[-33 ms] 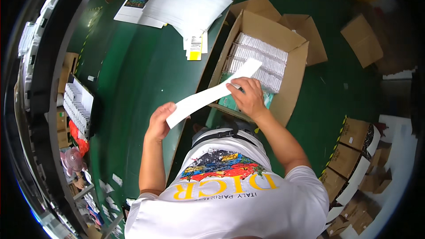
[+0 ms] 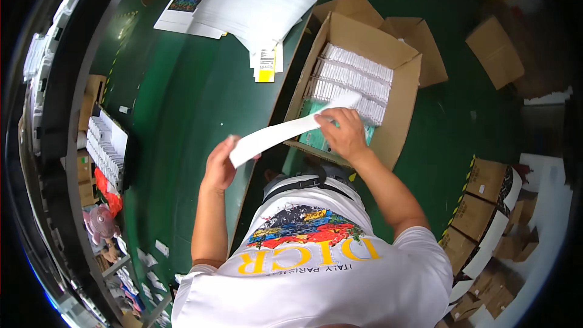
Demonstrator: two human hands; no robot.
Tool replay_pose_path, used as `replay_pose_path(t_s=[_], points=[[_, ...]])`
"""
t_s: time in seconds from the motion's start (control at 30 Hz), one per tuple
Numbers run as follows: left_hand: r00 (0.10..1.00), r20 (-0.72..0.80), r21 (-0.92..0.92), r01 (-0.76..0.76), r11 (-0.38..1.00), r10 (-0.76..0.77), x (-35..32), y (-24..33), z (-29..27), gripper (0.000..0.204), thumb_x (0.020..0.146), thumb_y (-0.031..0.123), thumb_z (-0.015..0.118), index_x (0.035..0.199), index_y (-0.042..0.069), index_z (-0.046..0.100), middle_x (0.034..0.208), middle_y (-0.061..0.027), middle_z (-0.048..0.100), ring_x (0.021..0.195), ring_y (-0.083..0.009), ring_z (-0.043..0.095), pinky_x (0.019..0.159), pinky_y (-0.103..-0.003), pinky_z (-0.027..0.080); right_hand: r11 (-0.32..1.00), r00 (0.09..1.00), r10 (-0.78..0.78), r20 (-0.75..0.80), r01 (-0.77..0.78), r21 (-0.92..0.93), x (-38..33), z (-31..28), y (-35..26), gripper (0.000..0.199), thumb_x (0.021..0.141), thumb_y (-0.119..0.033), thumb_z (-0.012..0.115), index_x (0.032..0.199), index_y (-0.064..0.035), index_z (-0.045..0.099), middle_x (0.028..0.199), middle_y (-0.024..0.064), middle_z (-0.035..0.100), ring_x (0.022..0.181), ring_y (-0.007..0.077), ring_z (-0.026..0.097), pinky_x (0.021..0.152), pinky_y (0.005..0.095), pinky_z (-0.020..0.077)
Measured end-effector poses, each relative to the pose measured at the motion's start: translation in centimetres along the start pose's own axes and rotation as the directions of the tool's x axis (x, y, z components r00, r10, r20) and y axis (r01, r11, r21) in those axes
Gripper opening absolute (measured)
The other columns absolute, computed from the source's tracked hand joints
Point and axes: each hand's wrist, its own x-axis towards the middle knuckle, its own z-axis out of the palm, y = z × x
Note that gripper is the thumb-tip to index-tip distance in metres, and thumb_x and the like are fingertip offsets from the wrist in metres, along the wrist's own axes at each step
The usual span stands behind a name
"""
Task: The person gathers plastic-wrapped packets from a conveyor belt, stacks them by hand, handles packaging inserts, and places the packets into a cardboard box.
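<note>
Left hand [image 2: 220, 163]: gripping an end of the white strip [image 2: 273, 135]!
Right hand [image 2: 345, 135]: pinching it farther along!
Crease risk: the strip could be buckling if they're tugging unevenly!

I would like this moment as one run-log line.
left hand: grips white strip, left end; right hand: grips white strip, farther along; open carton: holds white items

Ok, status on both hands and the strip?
Left hand holds white strip at one end. Right hand grips it farther along. Far end over open carton.

Plain white strip [image 2: 274, 135], green tabletop [image 2: 188, 103]
</note>
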Motion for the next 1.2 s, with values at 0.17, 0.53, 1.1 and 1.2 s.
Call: replay_pose_path(t_s=[0.17, 0.53, 1.1, 1.2], points=[[0.996, 0.088, -0.045, -0.003, 0.999, 0.007, 3.0, -1.8, 1.0, 0.052, 0.098, 0.048, 0.038, 0.115, 0.002, 0.055, 0.092, -0.0065, 0.062, 0.103, -0.0234, 0.059, 0.091, -0.038, 0.046, 0.939, 0.934, 0.337, 0.116, -0.325, -0.111, -7.1, 0.6, 6.6, 0.013, 0.084, -0.015, 0.062, 0.094, -0.0087, 0.068, 0.086, 0.0076, 0.061, 0.077, 0.0280, 0.062, 0.066, 0.0409, 0.0522], [0.976, 0.071, 0.260, 0.184, 0.948, -0.208, 2.9, -8.1, 5.2, 0.039, 0.097, 0.034, 0.050, 0.118, 0.001, 0.055, 0.104, -0.0079, 0.062, 0.103, -0.0151, 0.057, 0.092, -0.029, 0.042, 0.817, 0.668, 0.567, 0.482, -0.382, -0.431, -12.7, 12.6, 17.3, 0.020, 0.079, -0.015, 0.053, 0.073, -0.0022, 0.066, 0.079, 0.0196, 0.062, 0.073, 0.0344, 0.065, 0.064, 0.0446, 0.0533], [0.777, -0.312, 0.287, 0.625, 0.726, -0.546, 19.4, -18.8, 12.4, 0.066, 0.087, 0.047, 0.060, 0.129, -0.002, 0.048, 0.116, -0.0142, 0.055, 0.114, -0.0259, 0.047, 0.097, -0.043, 0.036, 0.772, 0.748, 0.580, 0.321, -0.381, -0.508, -14.3, 14.8, 18.4, 0.017, 0.076, -0.024, 0.062, 0.079, -0.0078, 0.067, 0.087, 0.0104, 0.060, 0.086, 0.0253, 0.059, 0.066, 0.0409, 0.0477], [0.738, -0.362, 0.111, 0.641, 0.760, -0.569, 24.9, -23.0, 9.8, 0.071, 0.090, 0.036, 0.058, 0.143, -0.002, 0.028, 0.145, -0.0265, 0.029, 0.134, -0.0368, 0.032, 0.107, -0.050, 0.032, 0.661, 0.654, 0.743, 0.142, -0.684, -0.307, -13.4, 12.2, 14.0, 0.027, 0.085, -0.031, 0.060, 0.094, -0.0060, 0.065, 0.093, 0.0117, 0.060, 0.092, 0.0304, 0.058, 0.073, 0.0438, 0.0488]])
